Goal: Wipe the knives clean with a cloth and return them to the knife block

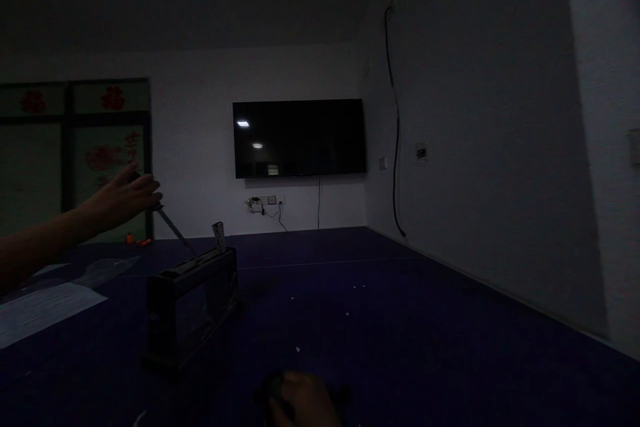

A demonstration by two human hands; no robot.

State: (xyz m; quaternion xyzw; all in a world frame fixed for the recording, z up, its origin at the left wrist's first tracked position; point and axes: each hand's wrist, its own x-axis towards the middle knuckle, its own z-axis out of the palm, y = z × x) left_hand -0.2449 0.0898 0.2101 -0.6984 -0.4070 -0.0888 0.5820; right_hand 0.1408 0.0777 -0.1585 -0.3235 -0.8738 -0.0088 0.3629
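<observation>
My left hand point(125, 192) reaches in from the left, its fingers closed around the dark handle of a tool with a long, narrow metal blade or shaft point(174, 229). That tool slants down to the right, and its tip meets the slotted top of a dark upright holder point(163, 307), which resembles a knife block. A short pale handle-like piece point(219, 235) sticks up from the holder's far end. Low in the view, my right hand point(305, 400) is curled against a dark object point(273, 388) too dim to name.
The dark blue tabletop point(380, 347) carries small white scraps point(298, 349). White sheets point(50, 307) and clear plastic point(107, 270) lie at left, with small orange objects point(137, 240) behind. A television point(300, 140) hangs on the far wall, and a wall point(490, 180) borders the right.
</observation>
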